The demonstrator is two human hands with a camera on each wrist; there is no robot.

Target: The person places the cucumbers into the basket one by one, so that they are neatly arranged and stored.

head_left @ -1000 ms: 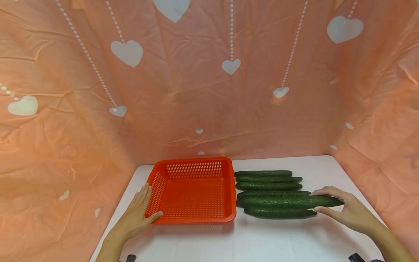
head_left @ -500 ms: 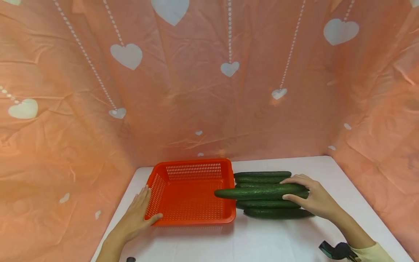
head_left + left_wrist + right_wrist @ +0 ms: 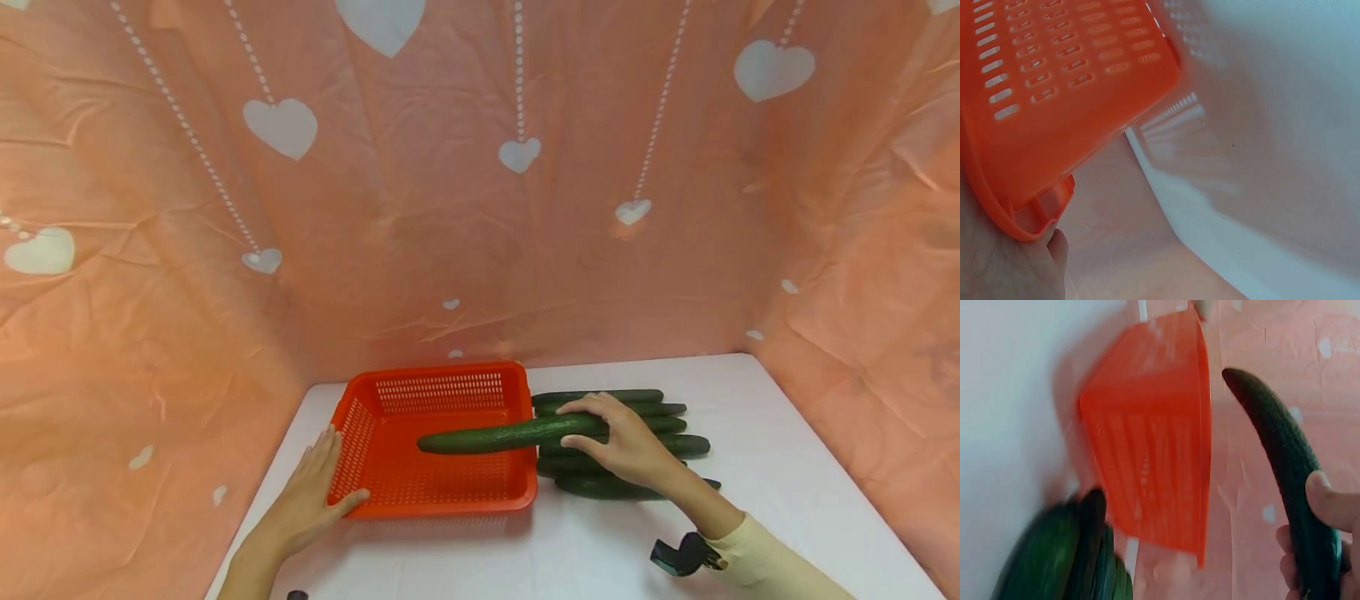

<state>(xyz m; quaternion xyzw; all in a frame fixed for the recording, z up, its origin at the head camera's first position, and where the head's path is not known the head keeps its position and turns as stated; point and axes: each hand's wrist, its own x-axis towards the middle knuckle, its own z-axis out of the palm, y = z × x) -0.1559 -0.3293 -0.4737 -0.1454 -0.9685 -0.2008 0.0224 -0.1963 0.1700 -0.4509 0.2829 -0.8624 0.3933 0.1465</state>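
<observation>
We saw the right hand (image 3: 626, 446) curled around one end of a dark green cucumber (image 3: 510, 434), fingers over it and thumb under, holding it level above the orange slotted basket (image 3: 442, 500) near the table's (image 3: 765, 433) back left corner. The cucumber's free end hung over the basket's middle. The left hand (image 3: 311, 492) lay with straight fingers against the basket's left wall, thumb on its front corner. Five more cucumbers (image 3: 667, 446) lay stacked just right of the basket.
</observation>
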